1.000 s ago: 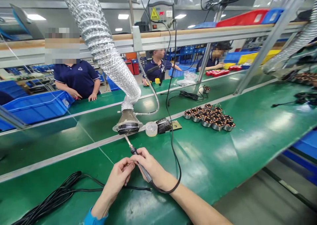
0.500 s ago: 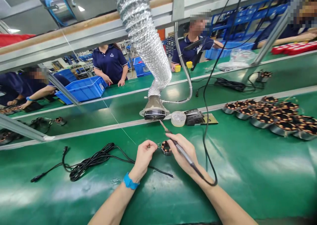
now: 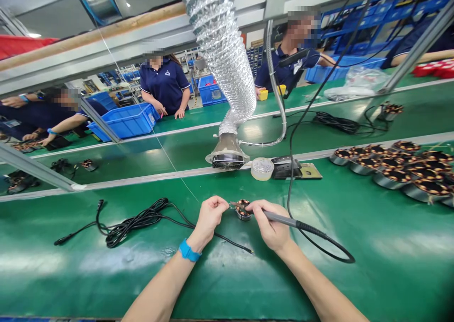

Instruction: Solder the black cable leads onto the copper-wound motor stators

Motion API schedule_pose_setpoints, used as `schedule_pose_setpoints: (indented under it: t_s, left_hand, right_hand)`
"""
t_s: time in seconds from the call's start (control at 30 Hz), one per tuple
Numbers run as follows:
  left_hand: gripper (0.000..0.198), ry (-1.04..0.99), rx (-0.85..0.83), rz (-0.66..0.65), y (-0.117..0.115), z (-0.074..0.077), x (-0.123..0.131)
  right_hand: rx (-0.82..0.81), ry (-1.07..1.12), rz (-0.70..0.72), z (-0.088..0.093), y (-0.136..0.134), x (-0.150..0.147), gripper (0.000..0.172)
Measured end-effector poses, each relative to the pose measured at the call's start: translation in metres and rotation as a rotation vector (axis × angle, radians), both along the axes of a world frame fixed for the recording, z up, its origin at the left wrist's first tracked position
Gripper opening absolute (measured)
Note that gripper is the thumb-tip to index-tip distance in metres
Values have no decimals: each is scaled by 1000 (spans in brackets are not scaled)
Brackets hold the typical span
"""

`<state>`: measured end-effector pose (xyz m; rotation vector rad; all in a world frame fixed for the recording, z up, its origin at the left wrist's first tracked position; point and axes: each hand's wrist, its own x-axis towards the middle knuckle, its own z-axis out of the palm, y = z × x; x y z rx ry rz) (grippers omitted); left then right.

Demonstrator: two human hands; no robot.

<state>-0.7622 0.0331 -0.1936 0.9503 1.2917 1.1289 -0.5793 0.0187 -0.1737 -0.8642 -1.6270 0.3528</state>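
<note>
Our right hand (image 3: 271, 227) grips the soldering iron (image 3: 283, 219), tip at the coil (image 3: 243, 209) between our hands | left hand (image 3: 209, 215) pinched closed beside it | we judge mid-joint | batch of coils (image 3: 390, 163) well beyond the right hand

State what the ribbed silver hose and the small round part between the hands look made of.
Ribbed silver hose: likely aluminium foil over a wire spiral; crinkled, shiny, evenly ringed. Small round part: seemingly copper wire windings in a grey metal shell; orange-brown glint, silvery rim.

Soldering iron (image 3: 280, 219) tip indistinct (lost against the stator (image 3: 243, 209)), stator row (image 3: 390, 163) cut off at right edge
</note>
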Motion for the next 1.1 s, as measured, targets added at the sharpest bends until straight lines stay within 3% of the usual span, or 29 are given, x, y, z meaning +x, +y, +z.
schedule_pose_setpoints:
  t_s: [0.53, 1.1]
  left_hand:
    - [23, -10, -7, -6, 0, 2, 0]
    - [27, -18, -20, -7, 0, 3, -2]
  right_hand:
    - [-164, 112, -24, -8, -2, 4, 33]
    - [-134, 121, -66, -11, -2, 5, 32]
